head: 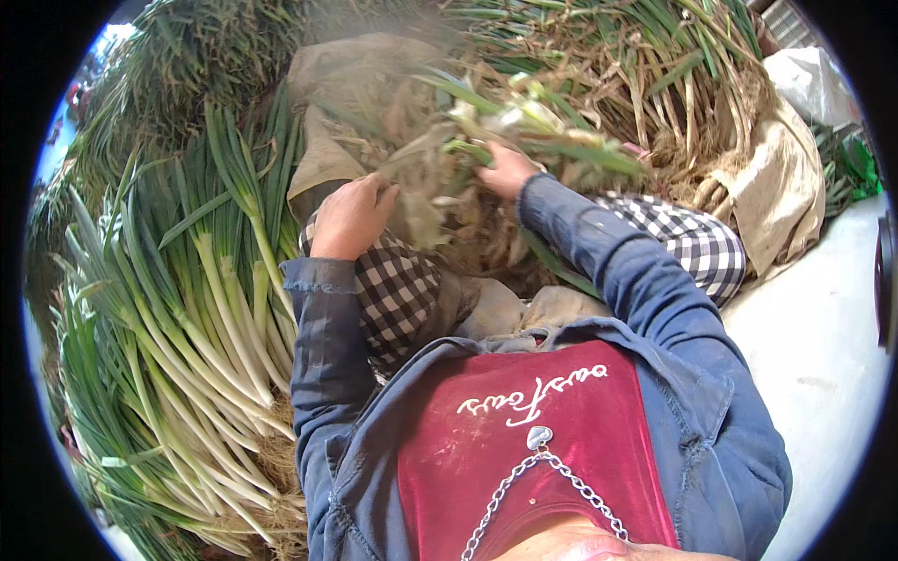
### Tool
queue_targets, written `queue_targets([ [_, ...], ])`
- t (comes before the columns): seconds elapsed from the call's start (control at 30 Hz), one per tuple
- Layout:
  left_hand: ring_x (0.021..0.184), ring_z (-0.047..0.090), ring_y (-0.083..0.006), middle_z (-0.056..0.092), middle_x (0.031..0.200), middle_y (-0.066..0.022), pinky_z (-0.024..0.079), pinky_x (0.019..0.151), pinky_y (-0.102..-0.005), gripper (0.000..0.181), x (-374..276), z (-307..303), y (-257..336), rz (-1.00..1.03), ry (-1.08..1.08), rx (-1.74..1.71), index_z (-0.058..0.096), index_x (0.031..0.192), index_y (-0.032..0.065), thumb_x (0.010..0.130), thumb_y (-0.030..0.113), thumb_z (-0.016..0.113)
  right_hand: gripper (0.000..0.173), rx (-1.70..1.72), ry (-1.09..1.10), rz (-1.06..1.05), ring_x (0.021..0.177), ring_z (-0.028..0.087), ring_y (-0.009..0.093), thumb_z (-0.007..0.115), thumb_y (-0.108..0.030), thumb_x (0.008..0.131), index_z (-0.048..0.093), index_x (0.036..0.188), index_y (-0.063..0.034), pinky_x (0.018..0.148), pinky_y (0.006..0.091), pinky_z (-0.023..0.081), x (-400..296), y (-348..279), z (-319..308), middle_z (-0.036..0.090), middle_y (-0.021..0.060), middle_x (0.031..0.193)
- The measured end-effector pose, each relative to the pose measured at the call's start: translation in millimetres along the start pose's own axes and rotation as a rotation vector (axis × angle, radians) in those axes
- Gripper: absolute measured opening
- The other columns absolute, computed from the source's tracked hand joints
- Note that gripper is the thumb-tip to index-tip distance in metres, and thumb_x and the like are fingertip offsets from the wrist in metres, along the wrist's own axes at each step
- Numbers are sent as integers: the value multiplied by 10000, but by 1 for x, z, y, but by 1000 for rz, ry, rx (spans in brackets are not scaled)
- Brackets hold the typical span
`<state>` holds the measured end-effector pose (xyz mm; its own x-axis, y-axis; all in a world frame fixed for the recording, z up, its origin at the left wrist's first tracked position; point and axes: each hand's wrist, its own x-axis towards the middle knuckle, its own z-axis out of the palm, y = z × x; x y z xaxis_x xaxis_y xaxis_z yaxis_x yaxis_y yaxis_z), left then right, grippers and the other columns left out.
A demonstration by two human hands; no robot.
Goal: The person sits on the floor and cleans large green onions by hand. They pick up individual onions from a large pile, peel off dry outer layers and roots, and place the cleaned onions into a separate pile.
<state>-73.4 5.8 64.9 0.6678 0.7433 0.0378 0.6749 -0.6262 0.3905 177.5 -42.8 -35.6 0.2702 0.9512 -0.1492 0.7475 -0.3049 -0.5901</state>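
Note:
My left hand (354,217) is at the left knee, by the edge of a beige cloth (324,151), fingers bent; a strip of dry leaf hangs close by, and whether the fingers pinch it is unclear. My right hand (506,170) is closed around a blurred bunch of green and dry onion leaves (519,126) above my lap. Beneath both hands lies a heap of dry, brownish peelings (484,238). Cleaned long green onions (231,336) with white stems and roots lie in a large pile to the left.
Untrimmed green onions (673,105) with dry leaves and soil-coloured roots are heaped at the upper right, beside a draped beige cloth (779,189). More green tops (210,49) rise at the upper left. A white plastic bag (810,84) stands at the far right, above a pale floor (807,315).

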Motion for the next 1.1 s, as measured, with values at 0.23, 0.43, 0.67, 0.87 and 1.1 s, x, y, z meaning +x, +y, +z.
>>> queue_targets([
  [0.23,790,556,-302,586,820,-139,436,684,-365,258,-13,8,6,-24,-36,58,567,898,45,774,270,544,665,-199,37,-246,1168,322,367,472,-371,796,222,1290,-2,979,365,268,-16,-56,25,227,233,1320],
  [0.43,1037,439,-329,448,1107,-210,377,853,-363,513,-7,52,53,146,42,-214,440,1110,-1,691,204,653,600,205,-74,-210,1137,375,340,439,-392,816,296,1263,-18,964,351,280,26,-33,25,368,239,1233],
  [0.67,1145,257,-440,142,1353,-171,170,892,-631,994,20,159,76,213,14,366,210,1315,118,505,376,726,412,263,-99,-45,1005,510,272,461,-352,819,546,1077,-42,871,313,383,11,-9,-19,534,168,1087],
  [0.87,1169,244,-442,169,1361,-128,190,899,-631,813,55,172,55,4,-95,395,268,1294,260,597,253,687,314,48,10,-224,883,551,212,480,-244,835,548,1004,12,787,284,415,-64,39,-118,591,141,934],
  [1.1,1175,258,-439,158,1370,-127,319,917,-486,576,85,156,43,-229,-225,318,356,1250,254,723,149,562,264,36,-199,-90,890,527,148,500,-171,834,536,1024,10,797,255,407,-136,56,-213,585,82,949],
])
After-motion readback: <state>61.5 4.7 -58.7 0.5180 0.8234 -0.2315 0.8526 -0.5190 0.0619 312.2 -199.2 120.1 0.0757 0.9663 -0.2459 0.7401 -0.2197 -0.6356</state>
